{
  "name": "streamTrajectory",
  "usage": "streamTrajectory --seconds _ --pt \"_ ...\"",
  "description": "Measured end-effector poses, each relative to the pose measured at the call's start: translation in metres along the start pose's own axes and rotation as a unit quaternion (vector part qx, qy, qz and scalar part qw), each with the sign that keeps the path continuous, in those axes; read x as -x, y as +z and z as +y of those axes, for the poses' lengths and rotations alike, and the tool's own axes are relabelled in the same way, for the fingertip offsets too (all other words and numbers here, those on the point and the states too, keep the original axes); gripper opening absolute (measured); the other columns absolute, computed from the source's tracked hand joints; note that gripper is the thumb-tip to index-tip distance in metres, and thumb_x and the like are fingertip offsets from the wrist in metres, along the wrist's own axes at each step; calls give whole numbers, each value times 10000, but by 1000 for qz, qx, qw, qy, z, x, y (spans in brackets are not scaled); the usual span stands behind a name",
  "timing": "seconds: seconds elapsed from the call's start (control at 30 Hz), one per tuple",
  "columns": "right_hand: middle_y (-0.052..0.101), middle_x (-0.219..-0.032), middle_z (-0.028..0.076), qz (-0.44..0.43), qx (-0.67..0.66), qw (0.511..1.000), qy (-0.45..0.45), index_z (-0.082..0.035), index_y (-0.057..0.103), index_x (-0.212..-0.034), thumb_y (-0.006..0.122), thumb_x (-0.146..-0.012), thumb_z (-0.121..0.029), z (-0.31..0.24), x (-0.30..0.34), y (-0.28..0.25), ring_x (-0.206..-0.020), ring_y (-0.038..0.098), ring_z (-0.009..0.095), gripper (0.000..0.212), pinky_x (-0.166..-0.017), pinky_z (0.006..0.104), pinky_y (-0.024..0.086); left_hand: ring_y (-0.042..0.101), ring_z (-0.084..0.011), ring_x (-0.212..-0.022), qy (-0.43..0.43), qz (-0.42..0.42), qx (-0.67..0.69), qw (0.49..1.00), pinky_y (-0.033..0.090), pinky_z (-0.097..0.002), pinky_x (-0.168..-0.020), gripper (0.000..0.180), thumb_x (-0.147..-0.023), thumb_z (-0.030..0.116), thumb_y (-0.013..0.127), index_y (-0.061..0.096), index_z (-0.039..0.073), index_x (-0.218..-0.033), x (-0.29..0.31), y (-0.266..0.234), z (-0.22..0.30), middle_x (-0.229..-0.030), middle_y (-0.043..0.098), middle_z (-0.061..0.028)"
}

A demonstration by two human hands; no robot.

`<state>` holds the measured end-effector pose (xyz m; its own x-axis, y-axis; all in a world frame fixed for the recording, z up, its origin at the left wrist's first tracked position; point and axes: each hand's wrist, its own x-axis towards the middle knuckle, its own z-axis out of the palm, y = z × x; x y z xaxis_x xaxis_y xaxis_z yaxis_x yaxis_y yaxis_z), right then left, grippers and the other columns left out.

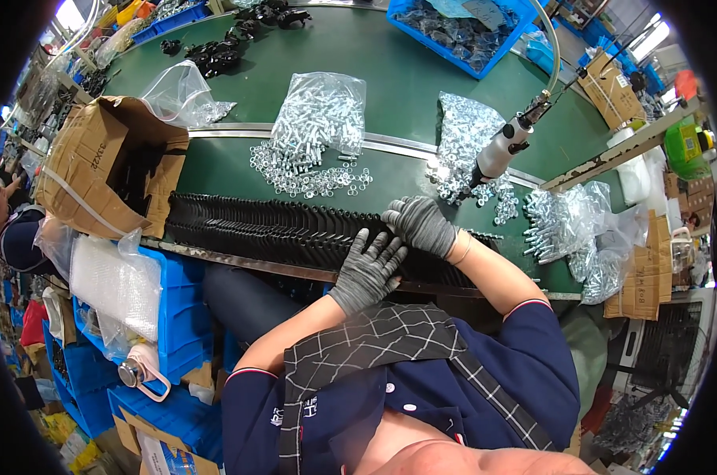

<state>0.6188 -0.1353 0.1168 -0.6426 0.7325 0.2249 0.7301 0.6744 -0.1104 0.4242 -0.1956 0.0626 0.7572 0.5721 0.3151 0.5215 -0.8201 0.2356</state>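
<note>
A long row of matching black curved parts (271,222) stands packed side by side along the near edge of the green table. My left hand (368,273), in a grey striped glove, lies over the near side of the row with its fingers stretched out and apart. Just right of it, my right hand (422,226), gloved alike, is closed over the row's far edge; its fingertips hide whatever they hold. Beyond the row lie loose small metal rings (307,178), spilling from a clear bag of metal sleeves (320,111).
A grey power screwdriver (501,150) hangs beside a bag of small metal parts (465,131). Bagged bolts (560,218) lie at the right. An open cardboard box (81,170) stands at the left, and a blue bin (485,67) at the back. Blue crates (180,297) flank me.
</note>
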Motion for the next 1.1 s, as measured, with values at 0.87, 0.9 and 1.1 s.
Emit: streamTrajectory --seconds 0.87,0.9,1.1 --pt "625 -903 84 -44 92 993 60 -78 621 -955 603 -851 -296 -18 0 12 -866 618 266 242 -819 416 465 474 -321 -1297 8 38 13 999 227 -586 -1132 596 -781 379 645 582 84 -1295 5 -3 -1 -1324 580 -116" --pt "628 -913 87 -54 104 991 67 -74 623 -964 602 -850 -295 -19 -1 11 -872 618 270 249 -865 431 458 477 -322 -1295 8 32 12 999 224 -586 -1134 597 -781 383 644 584 84 -1294 4 -3 0 -1319 585 -117" --pt "642 -955 107 1 144 989 40 -65 628 -989 592 -867 -311 -21 -2 14 -931 622 285 277 -1041 500 375 483 -324 -1293 11 24 0 1000 209 -585 -1142 602 -783 398 642 586 85 -1293 6 -2 1 -1315 592 -119"
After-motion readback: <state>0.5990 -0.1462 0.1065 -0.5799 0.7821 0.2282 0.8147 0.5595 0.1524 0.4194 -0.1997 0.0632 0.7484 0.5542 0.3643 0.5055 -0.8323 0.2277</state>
